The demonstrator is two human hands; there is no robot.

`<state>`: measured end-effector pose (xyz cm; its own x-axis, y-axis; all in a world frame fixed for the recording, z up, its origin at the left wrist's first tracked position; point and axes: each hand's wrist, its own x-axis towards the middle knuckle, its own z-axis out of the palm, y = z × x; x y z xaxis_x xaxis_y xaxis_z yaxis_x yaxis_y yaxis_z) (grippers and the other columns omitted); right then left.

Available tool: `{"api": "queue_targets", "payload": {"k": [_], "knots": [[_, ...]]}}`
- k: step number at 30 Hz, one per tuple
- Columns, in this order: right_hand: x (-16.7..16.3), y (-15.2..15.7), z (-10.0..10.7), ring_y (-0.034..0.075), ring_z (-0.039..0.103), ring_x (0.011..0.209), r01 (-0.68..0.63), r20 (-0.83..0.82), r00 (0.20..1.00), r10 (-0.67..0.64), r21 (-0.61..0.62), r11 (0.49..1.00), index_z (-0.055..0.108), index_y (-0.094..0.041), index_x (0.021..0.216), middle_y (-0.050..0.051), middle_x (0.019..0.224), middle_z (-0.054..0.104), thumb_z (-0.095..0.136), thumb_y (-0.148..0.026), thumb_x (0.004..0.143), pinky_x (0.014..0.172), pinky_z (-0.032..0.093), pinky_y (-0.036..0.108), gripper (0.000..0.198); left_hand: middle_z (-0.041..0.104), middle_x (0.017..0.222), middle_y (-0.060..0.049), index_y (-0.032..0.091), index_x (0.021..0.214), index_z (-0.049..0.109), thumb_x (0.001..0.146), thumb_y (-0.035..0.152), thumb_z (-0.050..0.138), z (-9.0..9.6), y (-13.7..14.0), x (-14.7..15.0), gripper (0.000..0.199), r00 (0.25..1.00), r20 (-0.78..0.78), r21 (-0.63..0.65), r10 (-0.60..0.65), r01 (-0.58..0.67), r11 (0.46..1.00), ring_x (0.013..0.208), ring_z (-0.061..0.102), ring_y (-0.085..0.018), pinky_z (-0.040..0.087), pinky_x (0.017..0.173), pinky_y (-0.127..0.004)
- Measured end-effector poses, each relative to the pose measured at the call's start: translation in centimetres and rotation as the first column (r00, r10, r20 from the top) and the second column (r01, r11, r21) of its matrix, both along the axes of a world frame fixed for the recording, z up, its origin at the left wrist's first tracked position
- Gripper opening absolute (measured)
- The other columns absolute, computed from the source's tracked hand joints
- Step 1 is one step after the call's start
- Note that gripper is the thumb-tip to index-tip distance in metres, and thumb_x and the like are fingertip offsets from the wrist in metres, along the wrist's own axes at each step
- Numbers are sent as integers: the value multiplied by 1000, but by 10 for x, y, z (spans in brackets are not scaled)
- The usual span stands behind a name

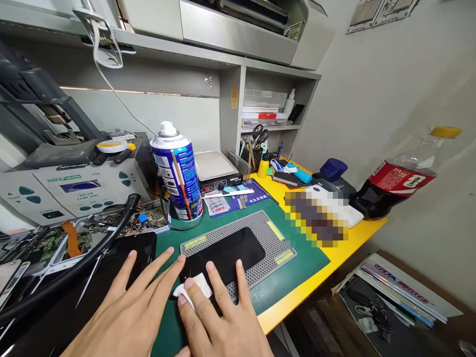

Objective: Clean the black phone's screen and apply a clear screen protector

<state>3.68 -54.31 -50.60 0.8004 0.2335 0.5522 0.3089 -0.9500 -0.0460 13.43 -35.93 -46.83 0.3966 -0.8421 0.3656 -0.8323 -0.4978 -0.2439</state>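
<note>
A phone (230, 250) with a black screen lies face up on a grey honeycomb pad (269, 233), on top of a green mat (303, 260). My right hand (223, 317) presses a folded white wipe (201, 284) against the phone's near left corner; two fingers are on the wipe, and the others reach over the screen. My left hand (130, 307) has its fingers stretched out and apart, with a fingertip at the phone's left end. Beneath that hand is a larger black glossy panel (141, 248), partly covered.
A blue spray can (178, 178) stands behind the pad, beside a hot plate (215, 168). At left are a soldering station (74, 188), a black hose (122, 220) and circuit boards (37, 258). A cola bottle (401, 178) stands at the yellow table's right edge.
</note>
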Motion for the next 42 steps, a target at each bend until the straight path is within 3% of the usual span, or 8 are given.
{"api": "queue_targets", "payload": {"k": [6, 12, 16, 21, 27, 32, 37, 42], "knots": [[-7, -37, 5, 39, 37, 146, 20, 61, 998, -20, -8, 1000, 60, -17, 138, 2, 154, 49, 41, -56, 103, 119, 4, 73, 55, 64, 139, -17, 12, 142, 51, 80, 67, 63, 3, -4, -1, 83, 998, 67, -56, 16, -13, 998, 130, 57, -37, 2, 127, -49], [-23, -96, 43, 44, 33, 147, 113, -208, 970, -126, -74, 991, 42, -14, 154, 8, 160, 37, 44, -36, 103, 110, 27, 81, 55, 65, 138, -14, 14, 146, 46, 81, 69, 63, 9, -6, -1, 87, 997, 80, -55, 18, -14, 998, 130, 56, -37, 2, 127, -46], [-27, -110, 47, 43, 31, 148, 171, -264, 950, -167, -10, 985, 40, -17, 156, 8, 160, 37, 42, -36, 105, 109, 27, 82, 55, 65, 139, -9, 21, 145, 50, 80, 67, 66, 16, -7, -2, 80, 999, 24, -53, 45, -44, 998, 131, 56, -39, 22, 122, -52], [-34, -120, 36, 31, 35, 149, 99, -90, 993, -83, 198, 975, 32, -16, 159, 10, 159, 41, 41, -25, 105, 118, 29, 67, 55, 65, 139, -10, 25, 142, 55, 79, 66, 68, 23, -14, 4, 77, 1000, 15, -49, 26, -26, 998, 126, 60, -42, 46, 108, -57], [-42, -135, 40, 23, 37, 148, 144, -129, 988, -85, 564, 813, 36, -20, 158, 6, 160, 39, 40, -32, 107, 120, 37, 45, 53, 49, 155, -15, 24, 153, 44, 79, 67, 67, 36, -46, 14, 89, 960, -257, 59, 114, -102, 993, 136, 52, -40, 51, 107, -53], [-44, -139, 46, 22, 38, 148, 124, -141, 989, -34, 701, 702, 41, -20, 156, 7, 160, 40, 40, -37, 107, 121, 35, 43, 52, 54, 150, -14, 22, 153, 42, 79, 54, 70, 51, -73, 14, 85, 900, -427, 45, 90, -78, 996, 137, 53, -33, 48, 111, -46], [-50, -142, 46, 23, 40, 146, 138, -156, 987, -30, 746, 652, 44, -22, 154, 8, 158, 43, 40, -40, 107, 120, 34, 43, 51, 57, 143, -14, 21, 148, 47, 74, 47, 72, 56, -77, 5, 82, 892, -444, 32, 86, -80, 996, 132, 55, -34, 49, 110, -47], [-60, -143, 38, 25, 41, 146, 155, -180, 983, -29, 746, 648, 45, -26, 154, 5, 157, 44, 43, -41, 106, 118, 36, 44, 50, 57, 142, -14, 23, 147, 48, 71, 45, 75, 52, -71, -9, 84, 895, -434, 54, 100, -85, 995, 131, 55, -36, 49, 109, -52]]}}
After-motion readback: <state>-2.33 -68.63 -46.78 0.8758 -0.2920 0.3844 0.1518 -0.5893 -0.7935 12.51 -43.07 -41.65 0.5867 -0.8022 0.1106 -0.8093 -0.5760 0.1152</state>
